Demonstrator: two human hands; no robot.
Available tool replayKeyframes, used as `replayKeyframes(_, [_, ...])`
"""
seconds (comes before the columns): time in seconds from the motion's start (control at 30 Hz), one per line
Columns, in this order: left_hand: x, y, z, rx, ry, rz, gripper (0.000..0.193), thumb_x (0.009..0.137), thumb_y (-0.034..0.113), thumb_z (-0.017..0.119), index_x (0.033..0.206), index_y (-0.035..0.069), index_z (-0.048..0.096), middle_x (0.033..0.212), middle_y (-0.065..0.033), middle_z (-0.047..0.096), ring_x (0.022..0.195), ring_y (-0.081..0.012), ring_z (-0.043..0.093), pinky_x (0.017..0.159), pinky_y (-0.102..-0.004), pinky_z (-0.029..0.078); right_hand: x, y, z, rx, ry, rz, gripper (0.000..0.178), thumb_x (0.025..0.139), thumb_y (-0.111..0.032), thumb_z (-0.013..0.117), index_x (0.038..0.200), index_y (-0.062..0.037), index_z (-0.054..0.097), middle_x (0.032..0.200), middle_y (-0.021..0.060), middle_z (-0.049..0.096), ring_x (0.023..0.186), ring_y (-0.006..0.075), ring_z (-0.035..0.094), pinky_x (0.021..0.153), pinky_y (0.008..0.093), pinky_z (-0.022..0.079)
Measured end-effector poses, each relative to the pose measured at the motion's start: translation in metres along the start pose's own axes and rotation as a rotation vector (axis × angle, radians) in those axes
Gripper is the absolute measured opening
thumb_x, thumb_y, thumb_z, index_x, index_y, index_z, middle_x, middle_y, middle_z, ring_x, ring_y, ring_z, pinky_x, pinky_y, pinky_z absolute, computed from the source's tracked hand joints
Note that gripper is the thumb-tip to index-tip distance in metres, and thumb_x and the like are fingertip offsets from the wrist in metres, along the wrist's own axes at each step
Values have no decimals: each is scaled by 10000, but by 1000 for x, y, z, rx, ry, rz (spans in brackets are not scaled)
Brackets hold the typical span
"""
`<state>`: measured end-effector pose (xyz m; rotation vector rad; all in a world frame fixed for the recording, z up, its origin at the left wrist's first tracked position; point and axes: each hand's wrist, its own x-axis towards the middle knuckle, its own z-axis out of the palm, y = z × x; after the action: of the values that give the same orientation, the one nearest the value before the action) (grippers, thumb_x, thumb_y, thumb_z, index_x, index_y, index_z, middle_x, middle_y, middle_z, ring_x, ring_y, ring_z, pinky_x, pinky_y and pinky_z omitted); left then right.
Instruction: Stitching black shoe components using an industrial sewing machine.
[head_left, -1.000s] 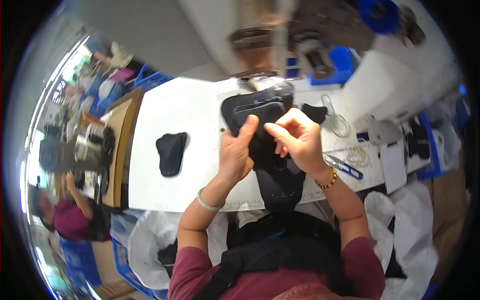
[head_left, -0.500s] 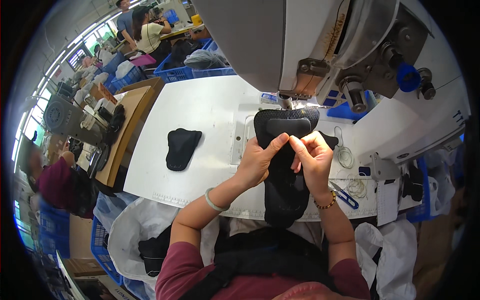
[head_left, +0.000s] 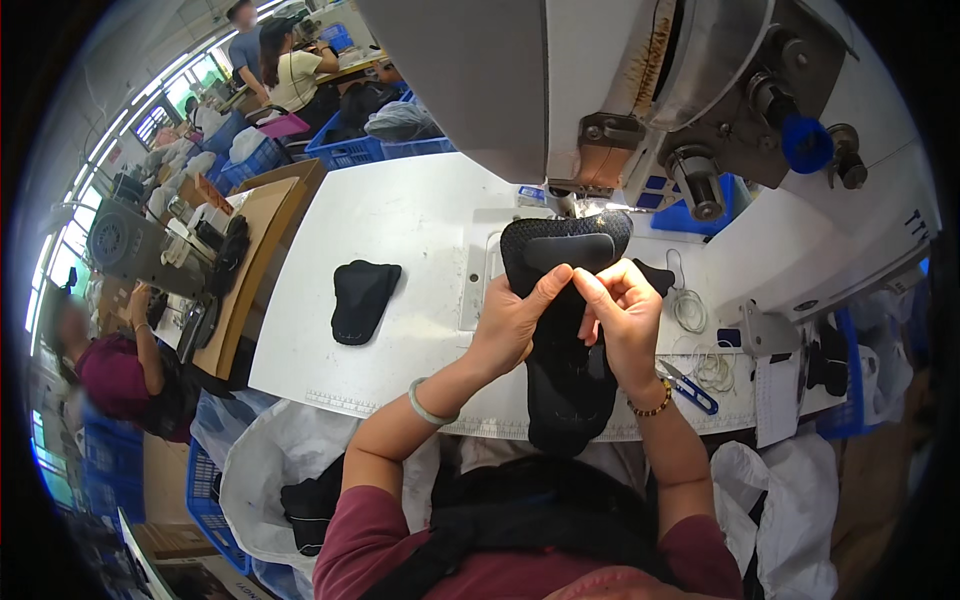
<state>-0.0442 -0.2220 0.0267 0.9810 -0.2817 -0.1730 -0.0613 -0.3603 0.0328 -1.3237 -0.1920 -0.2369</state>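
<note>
Over the white table, a long black padded fabric piece (head_left: 570, 385) lies toward me, with a broad textured end bearing a smooth oval patch (head_left: 569, 251) under the machine head. My left hand (head_left: 517, 315) is closed at its left edge, fingers partly hidden and thumb on top. On the other side my right hand (head_left: 625, 312) makes a pinch, its thumb and fingertip meeting my left thumb just below the patch. Whatever is between those fingertips is too small to make out. A similar black padded piece (head_left: 364, 301) rests apart on the left.
A large white sewing machine (head_left: 480, 80) overhangs the far side of the white table (head_left: 300, 340). Blue-handled thread snips (head_left: 692, 391) and loose pale thread (head_left: 712, 372) lie right of my right wrist. White sacks and blue crates (head_left: 208, 495) flank me. Other people work at left and behind.
My hands keep nearly the same pinch over the black piece. The whole view has shifted slightly. At the far left, another person's forearm has been raised toward their machine.
</note>
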Motion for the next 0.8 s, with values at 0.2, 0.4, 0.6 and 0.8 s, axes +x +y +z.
replayKeyframes(0.2, [-1,-1,3,59,10,28,183,904,186,620,957,12,644,907,-13,646,800,-69,576,696,-216,467,0,2,-1,36,-8,-1,206,861,-140,663,765,-48,507,578,-3,540,418,36,495,362,157,345])
replayKeyframes(0.4, [-2,1,14,114,105,52,206,902,194,622,954,-4,647,892,-22,652,783,-75,590,685,-221,481,3,10,-17,-349,158,-347,293,819,-111,715,781,-65,428,667,-24,492,556,21,449,487,170,355])
replayKeyframes(0.6, [-7,10,21,101,129,32,242,890,193,626,941,-44,634,877,-64,657,738,-106,620,651,-234,520,-1,1,-35,-133,93,-267,244,857,-87,651,842,-47,412,933,47,551,679,76,499,637,207,432])
replayKeyframes(0.8, [-11,15,23,78,160,21,243,891,191,619,922,-49,623,842,-75,647,704,-105,615,624,-240,522,-1,2,-55,-1314,2,-1261,472,714,-68,708,1113,-293,593,1135,-22,515,1014,173,478,907,347,396])
